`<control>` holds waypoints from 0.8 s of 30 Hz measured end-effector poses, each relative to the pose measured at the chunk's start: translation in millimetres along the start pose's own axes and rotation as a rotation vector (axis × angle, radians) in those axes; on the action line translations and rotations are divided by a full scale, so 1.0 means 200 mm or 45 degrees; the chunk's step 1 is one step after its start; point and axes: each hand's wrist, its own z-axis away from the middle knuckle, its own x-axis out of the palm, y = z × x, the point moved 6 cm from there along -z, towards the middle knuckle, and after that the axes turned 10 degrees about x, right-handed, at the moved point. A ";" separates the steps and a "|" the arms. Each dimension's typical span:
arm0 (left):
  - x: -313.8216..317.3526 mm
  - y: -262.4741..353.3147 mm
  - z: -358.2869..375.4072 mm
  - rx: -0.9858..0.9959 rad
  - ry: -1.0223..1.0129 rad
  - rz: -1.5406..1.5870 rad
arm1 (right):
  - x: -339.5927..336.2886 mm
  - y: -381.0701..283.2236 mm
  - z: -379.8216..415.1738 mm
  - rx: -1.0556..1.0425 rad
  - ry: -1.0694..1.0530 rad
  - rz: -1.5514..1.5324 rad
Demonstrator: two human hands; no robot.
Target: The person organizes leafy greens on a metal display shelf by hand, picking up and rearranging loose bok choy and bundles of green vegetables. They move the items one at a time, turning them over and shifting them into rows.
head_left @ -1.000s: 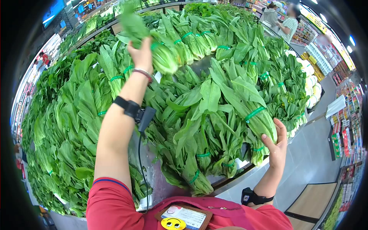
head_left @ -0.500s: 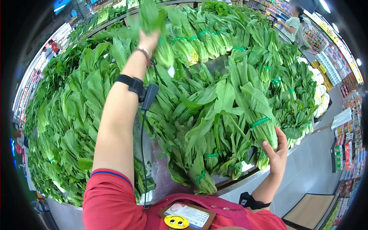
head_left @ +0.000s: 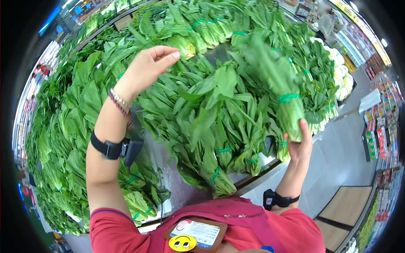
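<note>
My left hand (head_left: 145, 69) hovers above the leafy greens at upper left, thumb and fingers brought together near their tips; whether anything small is between them is hidden. On the right, my right hand (head_left: 300, 143) grips the pale stem end of a leafy bundle (head_left: 291, 111) bound with a green band, its leaves blurred and pointing up and left. Banded bundles (head_left: 221, 179) lie below and between my hands, stems toward me. Another row of banded bundles (head_left: 206, 36) lies at the top, beyond my hands.
Loose leafy greens (head_left: 76, 130) fill the left side. White-stemmed vegetables (head_left: 342, 74) are at the right edge of the display. A metal rim (head_left: 257, 179) runs along the front. A person (head_left: 325, 23) stands at the far upper right.
My left hand has let go of its greens and come back down and left. The bundle in my right hand has been lifted and shows motion blur. The view has shifted slightly.
</note>
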 end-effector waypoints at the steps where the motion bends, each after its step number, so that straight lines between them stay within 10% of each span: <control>1: 0.05 0.04 0.01 0.027 -0.036 0.016 | -0.01 -0.06 0.02 -0.099 -0.009 -0.148; 7: 0.57 0.14 0.00 0.236 -0.328 -0.660 | -0.01 -0.46 -0.10 -0.678 0.073 0.164; 12: 0.63 -0.10 -0.13 -0.144 -0.450 -0.770 | -0.22 -0.44 -0.36 -0.754 0.591 1.651; 16: 0.45 0.25 -0.05 -0.077 -0.318 -0.085 | 0.10 -0.37 -0.12 -0.844 0.142 1.338; 19: 0.44 0.64 0.08 0.287 -0.389 -0.315 | 0.52 -0.36 0.14 -1.438 -0.033 1.563; 24: 0.36 0.96 0.31 0.606 -0.317 -0.484 | 0.72 -0.35 0.06 -1.483 -0.180 1.528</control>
